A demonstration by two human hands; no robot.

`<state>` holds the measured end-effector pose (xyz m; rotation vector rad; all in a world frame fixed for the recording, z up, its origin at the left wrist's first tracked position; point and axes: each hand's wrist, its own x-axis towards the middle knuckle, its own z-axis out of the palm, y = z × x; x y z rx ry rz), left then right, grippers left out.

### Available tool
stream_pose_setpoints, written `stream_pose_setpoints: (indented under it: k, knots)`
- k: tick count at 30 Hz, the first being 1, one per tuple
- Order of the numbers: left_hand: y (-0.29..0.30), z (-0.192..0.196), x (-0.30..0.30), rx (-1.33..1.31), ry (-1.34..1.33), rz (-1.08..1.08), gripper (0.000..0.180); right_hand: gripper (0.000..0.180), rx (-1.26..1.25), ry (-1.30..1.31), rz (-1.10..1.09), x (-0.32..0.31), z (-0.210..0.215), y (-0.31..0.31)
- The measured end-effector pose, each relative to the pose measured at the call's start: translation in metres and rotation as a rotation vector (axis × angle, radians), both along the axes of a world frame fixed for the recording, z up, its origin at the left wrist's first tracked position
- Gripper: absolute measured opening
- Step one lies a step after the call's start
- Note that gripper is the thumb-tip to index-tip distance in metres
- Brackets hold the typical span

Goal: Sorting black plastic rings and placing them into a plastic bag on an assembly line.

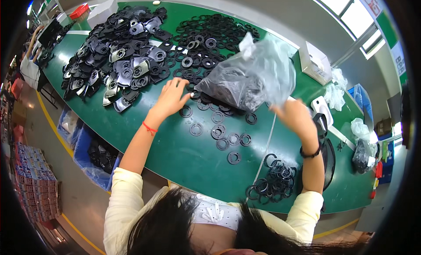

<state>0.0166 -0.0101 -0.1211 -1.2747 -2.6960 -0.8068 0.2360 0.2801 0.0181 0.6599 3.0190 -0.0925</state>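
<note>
My right hand [294, 115] grips the lower right corner of a clear plastic bag [254, 77] stuffed with black ring parts, and the bag is lifted and tilted over the green table [184, 154]. My left hand [171, 97] reaches forward with fingers spread, its fingertips touching black rings [206, 51] beside the bag's left end. Several flat black rings [219, 132] lie loose on the table between my arms. Thin black rings [274, 182] are heaped near my right elbow.
A large pile of black and silver plate parts [118, 57] covers the table's far left. White boxes [315, 62], a white fan [322, 108] and plastic bags [362, 154] sit at the right. Blue bins [90, 152] stand under the table. Another person [30, 66] works at far left.
</note>
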Motion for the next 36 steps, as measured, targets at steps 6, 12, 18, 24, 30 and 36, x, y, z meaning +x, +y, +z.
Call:
stream_pose_setpoints:
  k: [6,12,18,24,30,36]
  knots:
    - [0.033,-0.054,-0.034,0.017,0.12,0.01,0.052,0.066,0.289,-0.081,-0.226,0.032,-0.042,-0.038]
    - [0.019,-0.039,0.011,0.058,0.106,-0.03,0.044,0.054,-0.017,-0.279,0.226,0.04,-0.016,-0.046]
    - [-0.007,-0.02,0.072,0.016,0.051,-0.12,0.042,0.089,0.233,0.198,0.365,0.025,-0.141,-0.057]
    - [-0.021,-0.018,0.113,0.035,-0.031,-0.213,0.043,0.079,-0.048,0.242,0.295,-0.007,-0.154,-0.067]
    - [-0.029,-0.012,0.118,0.209,-0.352,-0.343,0.039,0.063,-0.035,0.323,0.471,-0.004,-0.153,-0.066]
    - [-0.05,-0.006,0.117,0.114,-0.269,-0.303,0.084,0.071,-0.437,0.18,0.679,0.03,-0.139,-0.047]
